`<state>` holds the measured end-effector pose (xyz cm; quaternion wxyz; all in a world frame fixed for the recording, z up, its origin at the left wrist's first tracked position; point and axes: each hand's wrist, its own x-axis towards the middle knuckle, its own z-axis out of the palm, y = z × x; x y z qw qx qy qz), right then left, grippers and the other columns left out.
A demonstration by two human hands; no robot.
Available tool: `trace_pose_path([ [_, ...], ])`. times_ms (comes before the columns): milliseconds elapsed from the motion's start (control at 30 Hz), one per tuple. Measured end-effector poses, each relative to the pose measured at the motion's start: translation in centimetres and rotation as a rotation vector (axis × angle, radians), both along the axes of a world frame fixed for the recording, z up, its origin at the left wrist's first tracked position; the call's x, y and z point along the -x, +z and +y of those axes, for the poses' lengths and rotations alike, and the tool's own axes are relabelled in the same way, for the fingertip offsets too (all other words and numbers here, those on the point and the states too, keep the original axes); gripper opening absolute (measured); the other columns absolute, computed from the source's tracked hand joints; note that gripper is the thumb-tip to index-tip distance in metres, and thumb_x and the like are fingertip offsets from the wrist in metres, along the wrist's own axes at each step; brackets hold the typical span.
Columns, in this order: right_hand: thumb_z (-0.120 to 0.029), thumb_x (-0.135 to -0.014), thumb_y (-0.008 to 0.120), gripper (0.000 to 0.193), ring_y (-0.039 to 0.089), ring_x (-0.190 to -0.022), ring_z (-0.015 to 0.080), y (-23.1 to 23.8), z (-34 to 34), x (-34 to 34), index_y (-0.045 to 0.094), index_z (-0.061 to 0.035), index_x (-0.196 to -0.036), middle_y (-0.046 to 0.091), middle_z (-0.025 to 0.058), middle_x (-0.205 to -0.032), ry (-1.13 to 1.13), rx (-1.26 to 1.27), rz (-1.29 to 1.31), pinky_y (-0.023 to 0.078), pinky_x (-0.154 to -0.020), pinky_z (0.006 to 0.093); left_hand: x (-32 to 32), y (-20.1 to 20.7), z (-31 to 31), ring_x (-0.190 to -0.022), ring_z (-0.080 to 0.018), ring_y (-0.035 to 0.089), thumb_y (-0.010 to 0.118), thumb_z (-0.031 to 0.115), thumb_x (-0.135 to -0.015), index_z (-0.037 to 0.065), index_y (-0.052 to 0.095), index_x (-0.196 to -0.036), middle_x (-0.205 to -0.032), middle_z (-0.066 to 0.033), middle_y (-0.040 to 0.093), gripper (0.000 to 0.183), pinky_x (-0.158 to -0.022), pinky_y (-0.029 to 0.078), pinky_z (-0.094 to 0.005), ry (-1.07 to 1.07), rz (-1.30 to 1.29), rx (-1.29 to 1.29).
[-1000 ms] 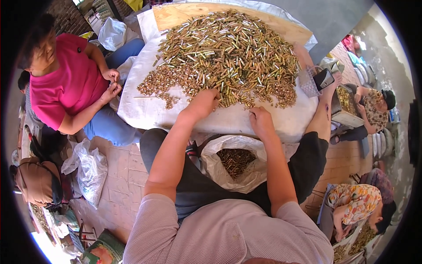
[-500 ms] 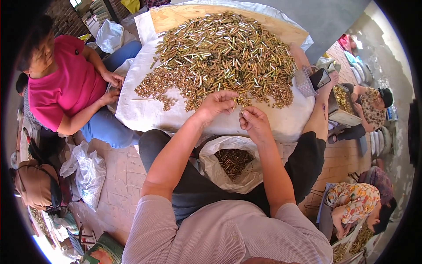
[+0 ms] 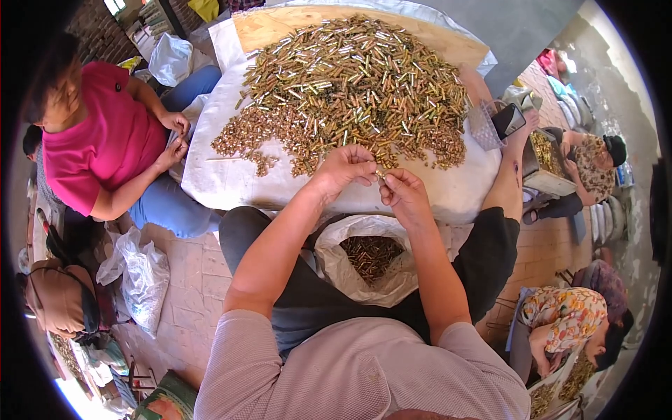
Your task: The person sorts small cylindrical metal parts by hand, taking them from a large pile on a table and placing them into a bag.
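Note:
My left hand [image 3: 347, 168] pinches a small gold-coloured metal tube [image 3: 379, 173] between thumb and fingers, just over the near edge of the pile. My right hand [image 3: 406, 194] is closed on a small metal piece that its fingertips mostly cover. The fingertips of both hands nearly meet, and the two parts are together there. Behind them, a large heap of gold and silvery metal tubes [image 3: 357, 70] covers the cloth-topped table [image 3: 203, 168]. Smaller copper-coloured pieces [image 3: 245, 136] lie along its near side. Below my hands, between my legs, an open white sack [image 3: 336, 280] holds dark brownish metal parts [image 3: 371, 257].
A person in a pink shirt [image 3: 115, 133] sits at the table's left side. A phone [image 3: 509, 121] lies by a woven basket [image 3: 485, 126] at the right edge. A clear plastic bag [image 3: 143, 283] stands on the brick floor at left. Other people work at right.
My two hands have drawn together, so the tube and the small piece, apart before, now meet. The person in pink has shifted their hands slightly.

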<state>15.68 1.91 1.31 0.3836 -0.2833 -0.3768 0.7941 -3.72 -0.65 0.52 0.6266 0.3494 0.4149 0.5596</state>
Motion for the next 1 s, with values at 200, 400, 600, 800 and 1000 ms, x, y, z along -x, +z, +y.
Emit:
trace_pose_path([
  [200,-0.009,-0.093,0.066,0.011,0.062,-0.067,0.012,0.1,-0.1,-0.1,0.065,-0.0023,-0.102,0.067,0.0057,-0.083,-0.013,-0.043,-0.01,0.049,-0.056,0.0246,-0.2,0.4,-0.3,-0.075,-0.0168,0.069,0.072,0.008,-0.088,0.001,0.062,-0.095,-0.085,-0.007,0.067,0.014,-0.067,0.057,-0.0294,-0.012,-0.018,0.007],
  [400,-0.009,-0.093,0.067,0.01,0.062,-0.068,0.0121,0.0,0.1,-0.4,0.066,-0.0029,-0.101,0.067,0.0054,-0.082,-0.013,-0.071,-0.025,0.049,-0.056,0.0241,-0.4,0.7,-0.4,-0.074,-0.0165,0.069,0.073,0.009,-0.088,0.002,0.062,-0.093,-0.084,-0.0071,0.067,0.014,-0.067,0.057,-0.0296,-0.027,0.066,-0.028],
  [600,-0.013,-0.092,0.068,0.012,0.062,-0.067,0.0119,-0.5,0.2,-0.7,0.067,-0.004,-0.101,0.067,0.0049,-0.082,0.02,-0.071,0.049,0.049,-0.056,0.0239,-1.8,0.2,-0.8,-0.071,-0.0175,0.069,0.074,0.01,-0.087,0.002,0.061,-0.093,-0.084,-0.0076,0.067,0.016,-0.067,0.059,-0.0316,-0.033,-0.079,-0.016],
  [800,-0.011,-0.092,0.067,0.009,0.059,-0.063,0.0111,-2.5,1.3,-2.1,0.066,-0.0026,-0.096,0.066,0.0048,-0.077,0.016,-0.044,0.082,0.046,-0.053,0.0232,-2.8,-0.5,-0.4,-0.072,-0.0175,0.069,0.074,0.014,-0.088,0.003,0.063,-0.097,-0.084,-0.0071,0.068,0.017,-0.065,0.057,-0.0313,-0.027,-0.214,0.083],
  [1000,-0.004,-0.083,0.065,0.001,0.053,-0.053,0.0082,-0.9,1.8,-3.7,0.066,-0.004,-0.083,0.059,0.0011,-0.064,0.438,-0.224,-0.273,0.04,-0.051,0.0217,2.6,0.1,0.5,-0.089,-0.0289,0.068,0.068,0.013,-0.085,0.005,0.069,-0.102,-0.096,-0.0154,0.068,0.019,-0.077,0.055,-0.0393,0.324,1.179,-0.099],
])
